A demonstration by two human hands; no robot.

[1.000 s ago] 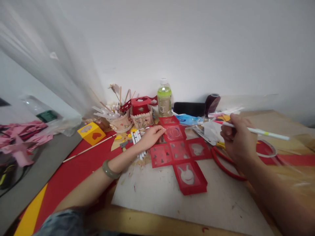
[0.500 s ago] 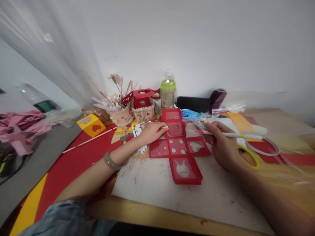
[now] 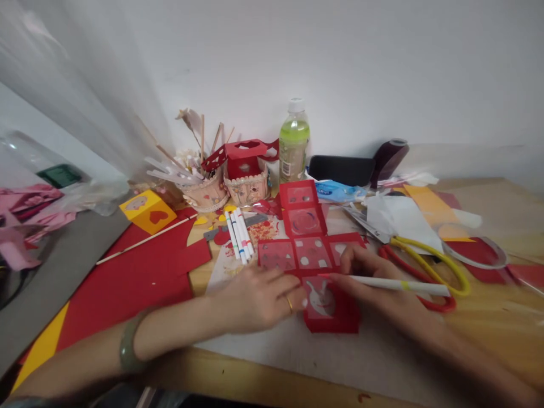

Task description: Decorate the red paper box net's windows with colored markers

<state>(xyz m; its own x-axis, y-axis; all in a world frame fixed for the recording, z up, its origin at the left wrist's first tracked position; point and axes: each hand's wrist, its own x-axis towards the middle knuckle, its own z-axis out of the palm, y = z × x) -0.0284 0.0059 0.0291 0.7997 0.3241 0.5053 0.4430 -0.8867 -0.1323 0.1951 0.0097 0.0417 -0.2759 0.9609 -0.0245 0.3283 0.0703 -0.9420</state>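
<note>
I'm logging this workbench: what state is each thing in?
Red paper box net: unfolded, panels spread
Pink-tipped marker: held in right hand
Left hand: nothing visibly held
Bottle: upright, capped
Yellow paper box: folded up
White markers: lying side by side
Scissors: lying down, opening unclear

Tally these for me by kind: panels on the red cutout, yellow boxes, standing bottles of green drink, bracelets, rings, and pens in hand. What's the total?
Red panels: 6
Yellow box: 1
Bottle: 1
Bracelet, left wrist: 1
Ring, left hand: 1
Pen, right hand: 1
Total: 11
</note>
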